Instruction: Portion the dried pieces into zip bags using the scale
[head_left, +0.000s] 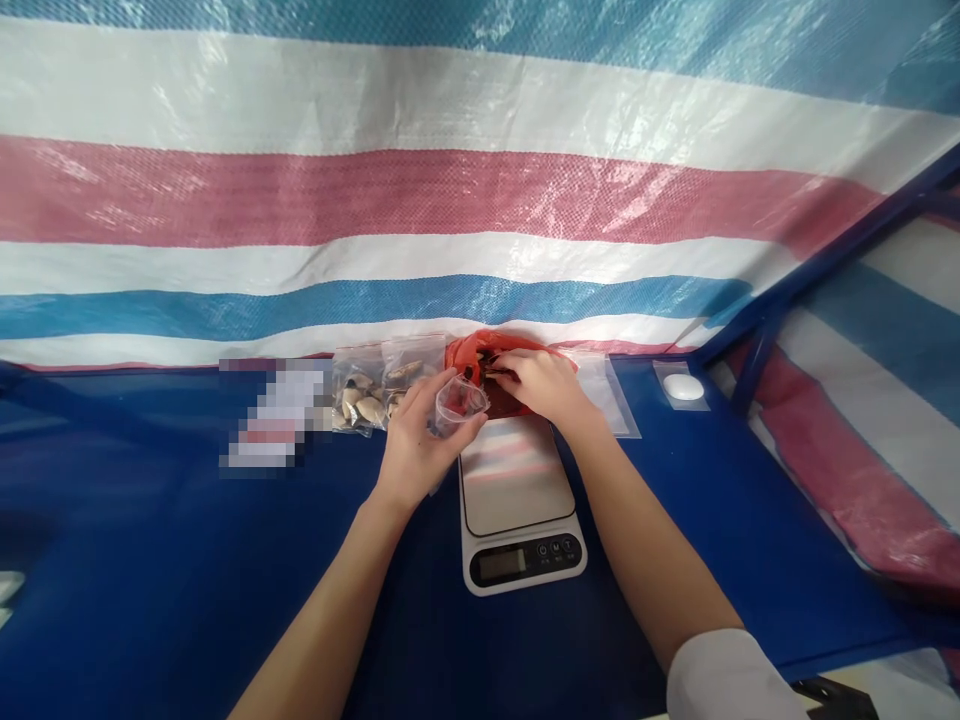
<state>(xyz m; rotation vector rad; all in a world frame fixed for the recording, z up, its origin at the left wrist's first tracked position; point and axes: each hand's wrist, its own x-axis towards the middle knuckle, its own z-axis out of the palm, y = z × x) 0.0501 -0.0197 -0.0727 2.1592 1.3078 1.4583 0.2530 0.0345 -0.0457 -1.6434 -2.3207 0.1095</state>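
Note:
My left hand grips a small clear plastic cup by its sides, tilted beside the mouth of a red plastic bag. My right hand reaches into that bag with its fingers pinched together. Dark brownish pieces show at the bag's opening; what exactly lies between the fingertips is too small to name. Just in front of the bag a white kitchen scale with a shiny plate lies on the blue table. Its display cannot be read.
Clear zip bags with pale sliced pieces stand left of the cup. A flat clear bag lies to the right. Farther right, a white oval object sits on a small bag. Striped plastic sheeting hangs behind the table.

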